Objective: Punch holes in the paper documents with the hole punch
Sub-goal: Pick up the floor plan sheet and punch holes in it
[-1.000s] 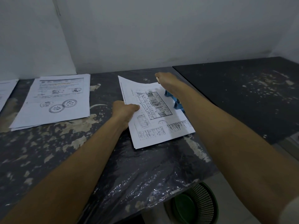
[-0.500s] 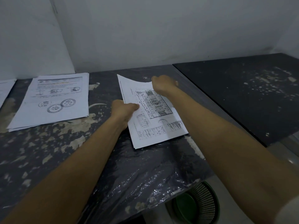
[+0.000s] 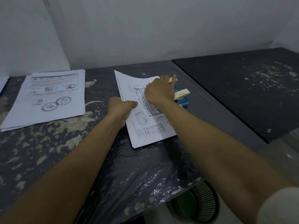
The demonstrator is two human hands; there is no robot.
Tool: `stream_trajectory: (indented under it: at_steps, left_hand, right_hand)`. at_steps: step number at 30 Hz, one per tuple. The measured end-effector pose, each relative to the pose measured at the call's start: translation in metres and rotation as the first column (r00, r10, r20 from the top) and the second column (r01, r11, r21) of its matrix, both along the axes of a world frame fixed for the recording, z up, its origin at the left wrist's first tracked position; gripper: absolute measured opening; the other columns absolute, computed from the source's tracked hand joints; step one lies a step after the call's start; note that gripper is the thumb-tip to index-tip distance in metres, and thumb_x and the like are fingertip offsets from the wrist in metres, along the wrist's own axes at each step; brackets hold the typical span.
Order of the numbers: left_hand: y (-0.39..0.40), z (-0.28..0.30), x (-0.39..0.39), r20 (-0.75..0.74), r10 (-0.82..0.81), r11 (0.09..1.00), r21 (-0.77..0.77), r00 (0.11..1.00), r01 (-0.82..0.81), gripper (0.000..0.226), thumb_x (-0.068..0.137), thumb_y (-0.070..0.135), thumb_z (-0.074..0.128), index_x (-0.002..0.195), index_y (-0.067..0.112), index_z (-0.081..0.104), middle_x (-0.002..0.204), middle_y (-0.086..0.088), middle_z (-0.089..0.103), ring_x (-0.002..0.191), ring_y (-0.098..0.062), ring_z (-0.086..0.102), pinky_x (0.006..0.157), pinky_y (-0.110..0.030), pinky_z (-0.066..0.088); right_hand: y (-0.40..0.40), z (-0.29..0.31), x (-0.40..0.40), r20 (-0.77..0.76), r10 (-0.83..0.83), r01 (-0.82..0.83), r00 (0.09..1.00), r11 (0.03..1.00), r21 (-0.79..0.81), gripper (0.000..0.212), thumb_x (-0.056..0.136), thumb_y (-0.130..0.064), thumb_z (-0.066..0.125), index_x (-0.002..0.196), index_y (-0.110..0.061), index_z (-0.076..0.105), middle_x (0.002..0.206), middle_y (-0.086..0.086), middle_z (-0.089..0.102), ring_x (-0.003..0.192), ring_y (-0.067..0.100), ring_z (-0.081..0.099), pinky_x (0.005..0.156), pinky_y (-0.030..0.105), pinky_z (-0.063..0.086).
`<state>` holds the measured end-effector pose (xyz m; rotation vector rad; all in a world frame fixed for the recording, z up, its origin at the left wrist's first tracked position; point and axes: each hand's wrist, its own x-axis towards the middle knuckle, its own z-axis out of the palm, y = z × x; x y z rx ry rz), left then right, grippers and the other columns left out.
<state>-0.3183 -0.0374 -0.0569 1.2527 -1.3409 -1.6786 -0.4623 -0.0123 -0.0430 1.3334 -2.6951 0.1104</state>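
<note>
Your left hand (image 3: 120, 109) pinches the left edge of the printed sheet (image 3: 145, 120), lying mid surface (image 3: 48, 143). Your right hand (image 3: 159, 90) rests on the blue-and-cream hole punch (image 3: 181, 96) at the sheet's right edge, fingers straight over the lever. Second paper stack (image 3: 47, 97) sits well apart at left

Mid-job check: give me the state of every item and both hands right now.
Left hand: grips the drawing sheets' left edge.
Right hand: rests on the hole punch, fingers extended.
Drawing sheets: far left corner lifted, right edge at the punch.
Hole punch: on the table, cream lever raised.
Paper stack: flat, untouched, left of the hands.
Green basket: below the table edge.
</note>
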Motion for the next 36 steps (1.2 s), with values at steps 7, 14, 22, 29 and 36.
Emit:
stream_trajectory:
  at_steps: [7,14,22,29,36]
  left_hand:
    - [0.0,-0.001,0.002,-0.012,0.001,1.0,-0.024,1.0,-0.002,0.013,0.082,-0.004,0.074,0.089,0.006,0.068,0.094,-0.009,0.072,0.077,-0.023,0.072,0.064,-0.037,0.06]
    - [0.002,-0.001,0.001,0.006,-0.002,0.999,-0.044,1.0,0.002,0.019,0.084,-0.002,0.073,0.103,0.001,0.07,0.097,-0.009,0.072,0.078,-0.022,0.072,0.064,-0.035,0.06]
    - [0.0,0.0,0.003,-0.006,-0.014,1.0,-0.007,1.0,0.014,0.018,0.084,-0.002,0.073,0.101,0.002,0.069,0.098,-0.009,0.071,0.079,-0.024,0.071,0.064,-0.037,0.059]
    - [0.0,0.0,0.004,-0.021,-0.023,1.0,-0.001,1.0,0.023,0.013,0.084,-0.002,0.073,0.093,0.007,0.068,0.096,-0.009,0.071,0.081,-0.024,0.072,0.067,-0.038,0.06]
    - [0.002,0.004,0.007,-0.035,-0.026,0.999,0.026,0.999,0.027,0.014,0.084,-0.003,0.073,0.095,0.004,0.067,0.098,-0.011,0.072,0.082,-0.028,0.072,0.065,-0.039,0.06]
  right_hand:
    - [-0.001,-0.002,0.003,-0.018,-0.011,0.011,1.0,1.0,-0.019,0.055,0.095,-0.033,0.033,0.135,0.001,0.051,0.146,0.019,0.043,0.141,0.035,0.029,0.12,0.058,-0.005]
    - [-0.004,0.028,-0.003,0.241,-0.051,0.045,0.969,0.998,0.031,0.052,0.1,-0.032,0.027,0.137,-0.005,0.051,0.149,0.018,0.041,0.141,0.033,0.029,0.12,0.057,0.003]
    - [0.009,0.061,-0.018,0.782,0.145,0.276,0.606,0.884,-0.377,0.026,0.093,-0.032,0.05,0.074,-0.016,0.043,0.069,0.001,0.04,0.062,0.017,0.037,0.064,0.034,0.034]
    - [0.018,0.065,-0.031,0.763,0.276,0.518,0.585,0.596,-0.613,0.048,0.094,-0.044,0.05,0.089,-0.002,0.073,0.084,0.009,0.071,0.075,0.018,0.061,0.07,0.035,0.045]
    - [0.046,0.041,-0.016,0.448,0.457,0.091,0.769,0.615,-0.784,0.015,0.088,-0.031,0.072,0.092,-0.019,0.079,0.075,-0.013,0.072,0.062,-0.001,0.063,0.068,0.027,0.057]
